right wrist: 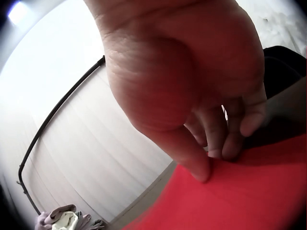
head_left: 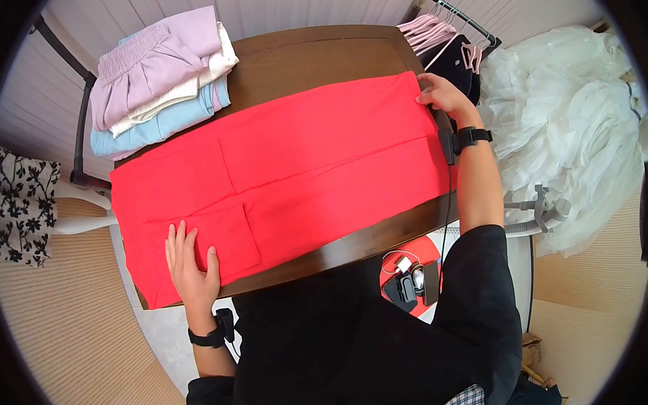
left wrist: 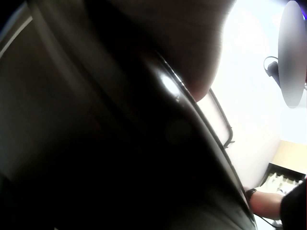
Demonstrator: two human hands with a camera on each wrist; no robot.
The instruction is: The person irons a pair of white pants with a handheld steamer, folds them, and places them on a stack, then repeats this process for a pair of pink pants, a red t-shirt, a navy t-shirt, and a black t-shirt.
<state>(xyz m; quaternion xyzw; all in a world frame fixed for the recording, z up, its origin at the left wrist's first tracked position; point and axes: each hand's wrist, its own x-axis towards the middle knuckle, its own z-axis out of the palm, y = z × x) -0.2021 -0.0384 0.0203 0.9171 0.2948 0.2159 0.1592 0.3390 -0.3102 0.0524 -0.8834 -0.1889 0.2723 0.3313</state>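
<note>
A pair of red trousers [head_left: 304, 159] is spread lengthwise over a dark wooden table [head_left: 308, 52], with panels like pockets near the left end. My left hand [head_left: 193, 264] rests on the cloth close to that end, fingers extended and thumb apart. At the far right corner, my right hand [head_left: 447, 97] pinches the edge of the trousers. The right wrist view shows its thumb [right wrist: 194, 165] on the red cloth and the other fingers bent down at the edge. In the left wrist view, the dark table edge [left wrist: 206, 129] covers much of the picture.
Folded lilac, white and blue clothes [head_left: 157, 82] are stacked at the back left. Pink hangers [head_left: 426, 29] hang on a rack behind the right corner, beside a white gown [head_left: 563, 111]. A red stool [head_left: 426, 252] with small devices stands below the front edge.
</note>
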